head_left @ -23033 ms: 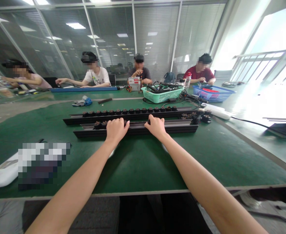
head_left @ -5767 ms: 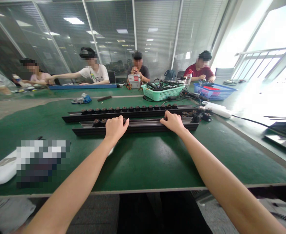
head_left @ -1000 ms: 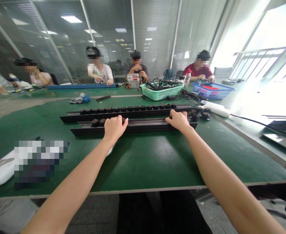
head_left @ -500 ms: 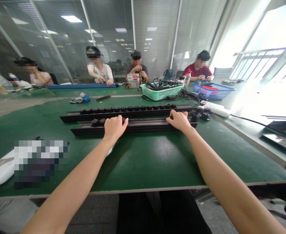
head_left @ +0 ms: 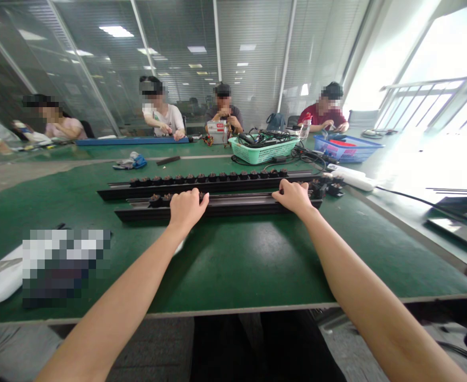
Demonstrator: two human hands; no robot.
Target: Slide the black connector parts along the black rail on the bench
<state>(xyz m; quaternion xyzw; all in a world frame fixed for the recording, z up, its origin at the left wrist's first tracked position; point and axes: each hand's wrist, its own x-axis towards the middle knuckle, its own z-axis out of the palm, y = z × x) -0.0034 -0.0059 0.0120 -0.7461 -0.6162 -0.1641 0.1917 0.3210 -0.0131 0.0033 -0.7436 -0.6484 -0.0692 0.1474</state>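
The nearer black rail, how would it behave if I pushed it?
Probably stiff: the nearer black rail looks long and straight. It would likely slide rather than roll, given its flat front face. The black parts set along it might add weight.

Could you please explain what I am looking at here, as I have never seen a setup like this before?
There is no machine here: you see a person's two bare hands, and every picture comes from one camera worn on that person's head, looking forward and down. The left hand and the right hand both curl over the nearer long black rail, seemingly metal; exactly what they grip is hidden. Just beyond it lies a second long black rail, bearing a row of small round black parts. Both rails rest on a green-topped table. Farther back stand a mint-green plastic basket heaped with black cables and a blue plastic basket with something red inside. Other people sit along the far side.
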